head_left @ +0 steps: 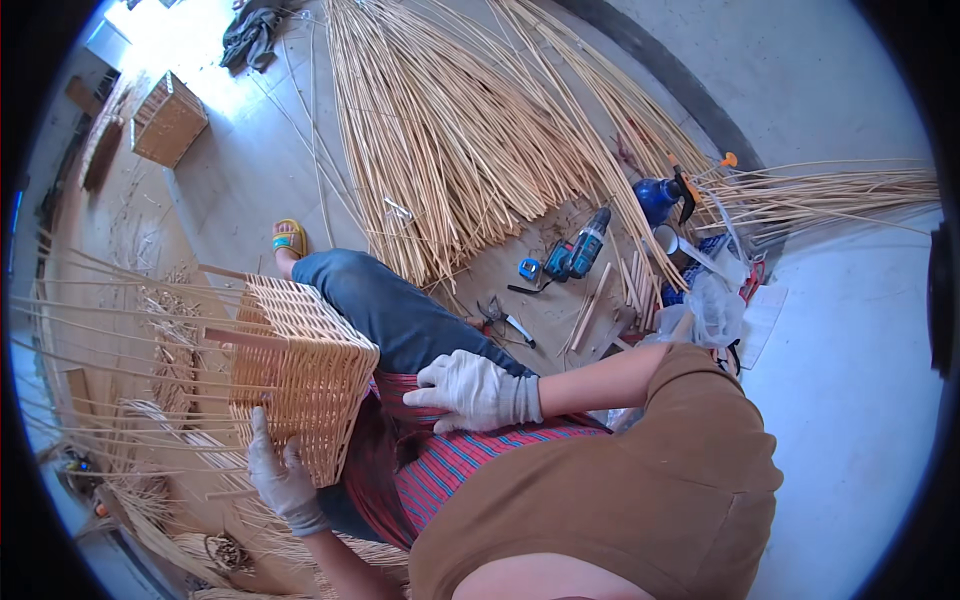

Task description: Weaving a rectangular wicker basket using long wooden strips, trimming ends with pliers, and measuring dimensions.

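A half-woven wicker basket [325, 400] lies across my lap, tipped so its long loose stakes stick out to the left. Flat wooden strips [245, 339] jut from its side. My left hand [285, 485], in a whitish glove, grips the near edge of the basket, index finger stretched along it and thumb apart. Also gloved, my right hand [465, 390] rests on the red and blue striped apron [450, 475] over my lap, fingers apart and holding nothing. It is a little to the right of the basket and not touching it.
Bundles of long willow rods [450, 130] cover the floor ahead. Right of my knee lie a cordless drill [588, 248], a tape measure [529, 268], pliers [492, 310], a knife [520, 330] and a blue spray bottle [655, 198]. A wooden box [170, 120] stands far left.
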A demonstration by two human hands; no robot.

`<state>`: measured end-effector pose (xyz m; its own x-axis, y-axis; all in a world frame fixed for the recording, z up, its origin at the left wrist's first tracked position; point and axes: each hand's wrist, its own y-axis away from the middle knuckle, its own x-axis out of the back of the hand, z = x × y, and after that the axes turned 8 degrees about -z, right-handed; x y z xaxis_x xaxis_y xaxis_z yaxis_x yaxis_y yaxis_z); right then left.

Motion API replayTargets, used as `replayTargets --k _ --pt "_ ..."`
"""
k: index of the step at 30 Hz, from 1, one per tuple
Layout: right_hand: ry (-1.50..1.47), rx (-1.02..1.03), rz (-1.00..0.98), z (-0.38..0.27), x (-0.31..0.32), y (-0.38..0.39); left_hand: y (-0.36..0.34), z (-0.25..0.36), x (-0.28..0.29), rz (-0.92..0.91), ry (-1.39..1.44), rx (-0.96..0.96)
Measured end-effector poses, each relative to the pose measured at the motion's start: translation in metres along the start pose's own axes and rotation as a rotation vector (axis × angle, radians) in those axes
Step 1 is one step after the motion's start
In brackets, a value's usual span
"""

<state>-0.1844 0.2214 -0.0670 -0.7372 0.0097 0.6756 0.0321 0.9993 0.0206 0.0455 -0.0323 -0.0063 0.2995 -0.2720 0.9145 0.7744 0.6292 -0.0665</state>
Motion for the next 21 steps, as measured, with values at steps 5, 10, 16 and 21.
replayTargets --k 5,10,16,21 --pt "-0.182 -0.014 0.33 0.026 0.015 -0.009 -0.013 -0.004 0.002 -0.069 0.133 0.079" --pt "-0.169 -0.31 0.655 0.126 0.025 -0.026 -0.014 0.006 -0.011 0.036 -0.02 0.028" --pt "0.119 -0.884 0.641 0.287 0.0 -0.019 -0.02 0.012 -0.017 0.096 -0.071 0.087" --pt "0.111 -1.073 0.744 0.374 0.013 -0.002 -0.026 0.005 -0.02 0.082 -0.01 0.138"
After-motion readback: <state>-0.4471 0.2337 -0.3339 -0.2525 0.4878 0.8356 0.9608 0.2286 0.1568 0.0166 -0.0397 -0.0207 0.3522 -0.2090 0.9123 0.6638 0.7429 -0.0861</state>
